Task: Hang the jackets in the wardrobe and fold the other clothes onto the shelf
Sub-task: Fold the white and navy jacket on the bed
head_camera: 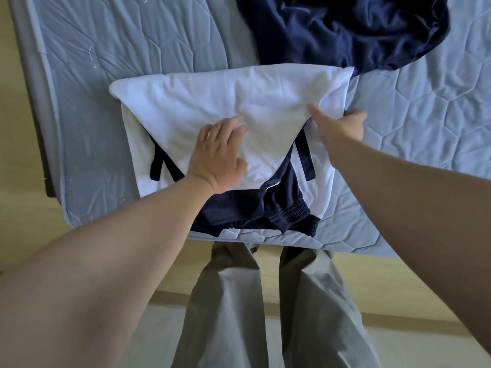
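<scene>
White top (pixel 212 102) lies mid-frame on the mattress (pixel 119 49), part-folded. Its white side faces up, and navy sleeves are tucked across the lower part, with their ribbed cuffs (pixel 295 211) showing close to the mattress's near edge. The left hand (pixel 218 155) lies flat on the cloth at centre, fingers spread and pressing down. The right hand (pixel 342 128) pinches the top's right-hand fold, thumb above and fingers curled under the edge. A navy heap (pixel 345 30) fills the upper right of the frame, touching the top's far right corner.

This looks like a side fold under way, and a few things could spoil it:

- **Slipping cloth:** The fabric looks slick. If the flat hand eases off while the other pulls, the layers may slide and the fold go crooked.
- **Loose sleeves:** They are only tucked in, so a quick lift could let them spill out below — perhaps over the mattress edge.
- **Snagged heap:** Swinging the right side over could drag the heap's edge along.
</scene>
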